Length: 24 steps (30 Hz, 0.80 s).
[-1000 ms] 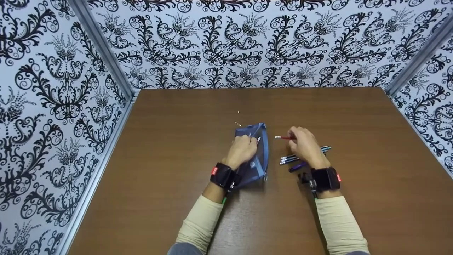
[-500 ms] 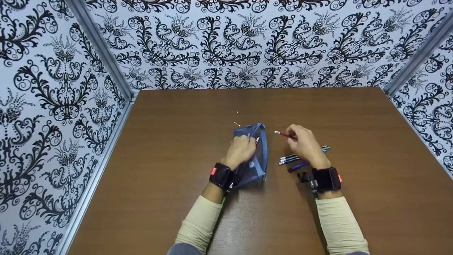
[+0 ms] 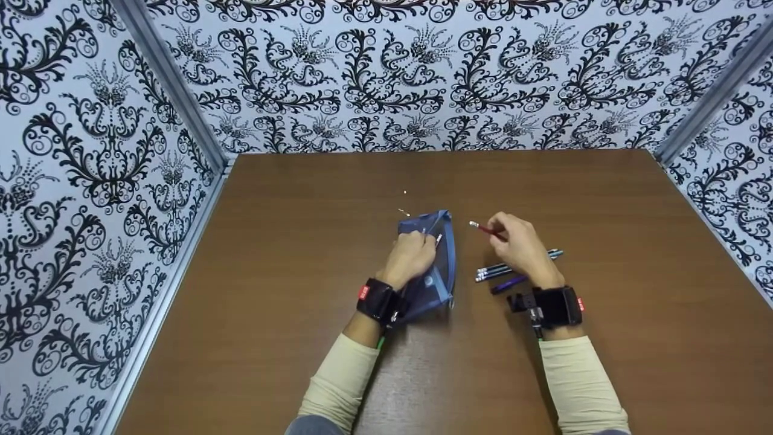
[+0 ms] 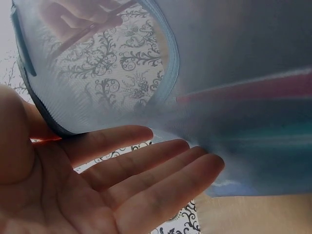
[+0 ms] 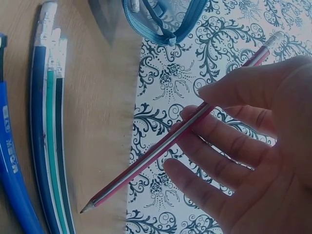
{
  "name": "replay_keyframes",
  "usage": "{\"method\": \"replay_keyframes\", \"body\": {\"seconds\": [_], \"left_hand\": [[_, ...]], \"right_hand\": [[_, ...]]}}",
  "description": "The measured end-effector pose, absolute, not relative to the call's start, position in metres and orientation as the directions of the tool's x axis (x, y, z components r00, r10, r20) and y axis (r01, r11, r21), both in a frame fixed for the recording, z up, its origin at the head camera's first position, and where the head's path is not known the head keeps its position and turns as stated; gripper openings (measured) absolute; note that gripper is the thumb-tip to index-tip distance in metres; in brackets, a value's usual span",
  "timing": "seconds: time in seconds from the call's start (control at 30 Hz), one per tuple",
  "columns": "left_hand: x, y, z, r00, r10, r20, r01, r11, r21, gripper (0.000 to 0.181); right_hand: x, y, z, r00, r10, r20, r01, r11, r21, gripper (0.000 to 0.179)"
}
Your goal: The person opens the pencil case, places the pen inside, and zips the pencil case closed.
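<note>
My left hand (image 3: 412,257) holds a translucent blue zip pencil case (image 3: 431,290) by its side, the edge between thumb and fingers. The case's mouth faces right. Through its wall in the left wrist view show a red pencil (image 4: 263,87) and a blurred teal stripe (image 4: 263,139). My right hand (image 3: 520,246) pinches a red-and-silver striped pencil (image 5: 161,144) between thumb and fingertips. Its white eraser end points left toward the case, and its sharpened tip points away. Beneath that hand lie several dark and green pencils (image 5: 48,126) and a blue pen (image 5: 12,156).
The brown wooden table (image 3: 290,241) extends around both hands. Tiny light specks (image 3: 404,211) lie just behind the case. Black-and-white patterned panels (image 3: 398,72) rise at the back and sides.
My right hand has risen slightly, and the red pencil in it has tilted so its eraser end sits higher. The left hand and the pencil case stay nearly still.
</note>
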State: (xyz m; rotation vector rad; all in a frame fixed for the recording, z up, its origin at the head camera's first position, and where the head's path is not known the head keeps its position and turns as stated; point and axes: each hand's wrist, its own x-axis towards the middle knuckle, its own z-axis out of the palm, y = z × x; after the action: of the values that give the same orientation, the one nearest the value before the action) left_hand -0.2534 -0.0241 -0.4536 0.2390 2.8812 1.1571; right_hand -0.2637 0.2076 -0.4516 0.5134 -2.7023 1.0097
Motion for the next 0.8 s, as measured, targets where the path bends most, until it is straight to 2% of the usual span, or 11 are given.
{"method": "replay_keyframes", "body": {"seconds": [0.37,0.8], "left_hand": [[-0.251,-0.0239,-0.4514,-0.988,0.149,0.038,0.135,0.716,0.685,0.042],[-0.2511,-0.024,-0.4512,-0.988,0.15,0.04,0.138,0.729,0.671,0.043]], "right_hand": [[-0.2625,0.2066,-0.4487,-0.925,-0.234,0.301,-0.375,0.702,-0.606,0.015],[-0.2613,0.2058,-0.4457,-0.905,-0.249,0.344,-0.416,0.685,-0.598,0.013]]}}
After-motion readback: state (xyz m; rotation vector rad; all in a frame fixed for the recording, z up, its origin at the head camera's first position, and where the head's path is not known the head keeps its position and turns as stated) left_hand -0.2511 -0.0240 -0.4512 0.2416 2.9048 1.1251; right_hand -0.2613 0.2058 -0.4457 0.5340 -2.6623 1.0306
